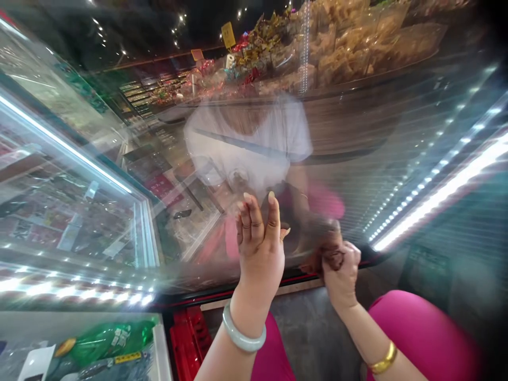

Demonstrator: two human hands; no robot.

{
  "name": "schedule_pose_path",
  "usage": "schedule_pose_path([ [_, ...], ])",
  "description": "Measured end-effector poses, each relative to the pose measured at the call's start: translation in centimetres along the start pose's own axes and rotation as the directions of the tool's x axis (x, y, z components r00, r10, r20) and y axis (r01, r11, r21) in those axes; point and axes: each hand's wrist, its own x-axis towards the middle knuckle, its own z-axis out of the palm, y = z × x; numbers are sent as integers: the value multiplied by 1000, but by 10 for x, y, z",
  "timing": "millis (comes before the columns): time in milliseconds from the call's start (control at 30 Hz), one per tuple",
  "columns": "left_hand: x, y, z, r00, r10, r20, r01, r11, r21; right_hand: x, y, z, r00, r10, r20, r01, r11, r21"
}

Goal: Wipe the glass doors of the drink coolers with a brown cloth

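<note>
A glass panel [222,137] with smears and reflections stands in front of me. My left hand [260,233] is raised at the middle of the view, its fingers stretched out and nothing in it. A pale jade-like bangle [243,330] circles that wrist. Low on the right, my right hand [344,270] grips a bunched brown cloth [332,256] against the lower part of the glass. A gold bracelet [384,359] sits on the right wrist. Whether my left fingertips touch the glass I cannot tell.
Lit strips edge the glass at left and right. A lit display case [71,185] is at left. Below it, a bin holds a green plastic bottle [107,338]. A red crate [188,338] stands beside it. A reflected white-shirted person shows in the glass.
</note>
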Motion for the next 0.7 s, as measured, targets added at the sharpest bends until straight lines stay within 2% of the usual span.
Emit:
schedule_pose_path([
  [100, -1, -14, -7, 996, 84, -39, -86, 995, -44, 9, 5, -2, 992, 83, -95, -85, 996, -12],
  [167, 0, -22, -12, 991, 126, -44, -129, 989, -71, 9, -6, 4, 993, 51, -106, -52, 999, -8],
  [233, 0, -27, -16, 987, 156, -27, -157, 985, -75, -3, -25, 15, 997, -70, -25, 70, 998, 5],
  [300, 0, -30, -18, 985, 170, 0, -170, 984, -59, -20, -40, 22, 981, -181, 74, 180, 983, 28],
  [367, -2, -32, -18, 984, 180, 15, -179, 983, -37, -27, -43, 21, 974, -202, 99, 200, 979, 28],
  [433, -4, -32, -15, 983, 184, 9, -184, 983, -13, -17, -39, 14, 982, -183, 49, 183, 983, 8],
  [533, -7, -27, -8, 987, 159, -29, -158, 987, 21, 15, -42, 4, 976, -212, -48, 212, 977, -4],
  [633, -8, -21, -5, 987, 135, -82, -130, 990, 58, 34, -69, 4, 926, -378, -10, 378, 925, 23],
  [700, -11, -20, -3, 983, 142, -120, -132, 988, 86, 34, -85, 8, 858, -512, 49, 509, 859, 61],
])
